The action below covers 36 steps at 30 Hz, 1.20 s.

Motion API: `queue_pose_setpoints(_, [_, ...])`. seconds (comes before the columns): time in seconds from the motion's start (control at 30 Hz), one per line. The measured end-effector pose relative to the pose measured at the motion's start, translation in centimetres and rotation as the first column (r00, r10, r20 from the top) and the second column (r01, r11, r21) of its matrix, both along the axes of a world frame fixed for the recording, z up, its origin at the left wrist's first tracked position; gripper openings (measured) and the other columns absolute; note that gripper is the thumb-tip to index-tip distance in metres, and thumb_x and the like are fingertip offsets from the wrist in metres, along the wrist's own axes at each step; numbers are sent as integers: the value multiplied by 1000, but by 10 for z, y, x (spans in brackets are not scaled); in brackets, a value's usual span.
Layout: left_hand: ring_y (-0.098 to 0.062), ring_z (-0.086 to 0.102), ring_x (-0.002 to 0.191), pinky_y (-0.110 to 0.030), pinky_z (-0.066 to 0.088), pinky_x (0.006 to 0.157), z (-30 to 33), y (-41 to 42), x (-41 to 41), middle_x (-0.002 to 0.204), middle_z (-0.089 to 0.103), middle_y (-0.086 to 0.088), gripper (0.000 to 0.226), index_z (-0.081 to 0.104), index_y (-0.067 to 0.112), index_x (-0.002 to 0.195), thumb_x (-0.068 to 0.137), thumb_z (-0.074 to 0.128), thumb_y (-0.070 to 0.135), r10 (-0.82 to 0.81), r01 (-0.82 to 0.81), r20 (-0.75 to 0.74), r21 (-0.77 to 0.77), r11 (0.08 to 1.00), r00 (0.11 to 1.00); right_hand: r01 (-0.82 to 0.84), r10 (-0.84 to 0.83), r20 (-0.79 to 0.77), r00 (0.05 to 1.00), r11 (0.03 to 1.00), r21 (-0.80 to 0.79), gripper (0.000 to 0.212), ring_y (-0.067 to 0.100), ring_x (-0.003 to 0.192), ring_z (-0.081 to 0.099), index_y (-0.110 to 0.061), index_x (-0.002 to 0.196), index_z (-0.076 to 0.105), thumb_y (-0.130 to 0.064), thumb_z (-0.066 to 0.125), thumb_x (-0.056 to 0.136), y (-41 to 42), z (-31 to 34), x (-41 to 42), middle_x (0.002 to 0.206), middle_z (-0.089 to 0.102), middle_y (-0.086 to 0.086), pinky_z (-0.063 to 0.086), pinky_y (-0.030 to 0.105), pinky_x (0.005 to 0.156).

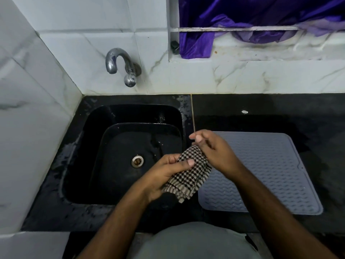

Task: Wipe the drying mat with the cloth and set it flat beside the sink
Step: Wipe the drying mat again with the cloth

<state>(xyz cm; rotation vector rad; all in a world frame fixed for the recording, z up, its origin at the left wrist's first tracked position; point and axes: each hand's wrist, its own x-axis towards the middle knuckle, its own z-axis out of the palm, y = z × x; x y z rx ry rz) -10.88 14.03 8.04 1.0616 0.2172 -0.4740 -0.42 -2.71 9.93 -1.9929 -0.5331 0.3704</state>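
ribbed grey drying mat [276,171] lies flat; left hand [164,174] and right hand [214,148] grip checked woven cloth [188,176]

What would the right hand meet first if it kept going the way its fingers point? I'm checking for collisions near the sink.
The right hand points up-left, gripping the checked cloth. Straight on, it would probably cross the sink's right rim and pass over the basin; the tap lies further along. Depth is unclear.

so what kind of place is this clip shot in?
Most likely a home kitchen wash area: a black sink set in a dark counter, a wall tap on marble-look tiles, and a grey drying mat beside the sink.
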Motion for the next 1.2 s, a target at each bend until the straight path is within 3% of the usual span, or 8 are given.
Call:
queue_pose_setpoints(0.13, [-47, 55, 121, -61, 40, 109, -10, -9, -8, 137, 57, -27, 50, 54, 11, 141, 93, 71, 15, 32, -31, 5, -64, 997, 999, 94, 36, -457, 889, 962, 257, 40, 3, 104, 68, -44, 111, 69, -64, 39, 94, -1, -13, -25, 108, 73, -16, 58, 24, 84])
queue_pose_setpoints(0.33, [-30, 70, 85, -37, 61, 71, -36, -29, -23, 109, 71, -24, 36, 65, 4, 122, 90, 76, 15, 68, -54, -70, 182, 982, 995, -223, 200, -182, 963, 968, -117, 32, 4, 93, 69, -23, 117, 66, -42, 69, 91, -17, -33, -12, 100, 73, -6, 57, 31, 82])
queue_pose_setpoints(0.43, [-17, 56, 44, -20, 40, 37, -63, -53, -30, 69, 70, -15, 32, 71, -2, 96, 95, 69, 30, 181, -97, -134, 476, 874, 974, -234, 226, -64, 972, 926, -296, 28, 12, 94, 68, -17, 116, 69, -30, 71, 91, -16, -64, -15, 103, 74, -2, 53, 30, 86])
queue_pose_setpoints(0.53, [-18, 53, 41, -24, 38, 38, -88, -74, -37, 66, 67, -16, 31, 69, -5, 94, 100, 63, 25, 256, -125, -147, 586, 801, 955, -229, 228, -50, 972, 892, -389, 22, 19, 95, 68, -14, 111, 72, -27, 68, 93, -14, -97, -28, 103, 75, 3, 50, 27, 85])
queue_pose_setpoints(0.63, [-36, 71, 73, -42, 56, 64, -104, -78, -44, 88, 76, -19, 25, 71, 2, 102, 98, 66, 26, 258, -95, -169, 634, 767, 951, -285, 265, -106, 959, 874, -394, 20, 18, 88, 69, -13, 103, 74, -28, 70, 91, -20, -113, -29, 95, 76, 4, 53, 33, 83])
queue_pose_setpoints(0.77, [-7, 68, 81, -11, 47, 65, -105, -83, -55, 86, 74, 8, 38, 68, 22, 100, 87, 68, 58, 210, -29, -90, 864, 502, 973, -314, 311, -68, 948, 879, -360, 26, 20, 91, 64, -12, 106, 71, -32, 72, 90, -23, -116, -20, 98, 69, 6, 49, 31, 80])
queue_pose_setpoints(1.0, [-33, 52, 107, -44, 44, 93, -98, -99, -57, 114, 54, -15, 51, 66, 11, 106, 104, 34, 51, 222, 60, -60, 998, 2, 973, -365, 458, 72, 886, 785, -500, 50, 25, 115, 56, -21, 142, 46, -34, 61, 96, -11, -119, -10, 131, 53, 5, 49, 39, 94])
queue_pose_setpoints(1.2, [-26, 48, 110, -38, 42, 88, -91, -104, -49, 119, 50, -8, 45, 53, 15, 113, 101, 37, 55, 164, 189, -153, 955, -229, 974, -242, 493, 262, 830, 741, -626, 63, 23, 114, 52, -17, 144, 43, -48, 62, 92, -17, -123, -9, 126, 48, 6, 50, 36, 87])
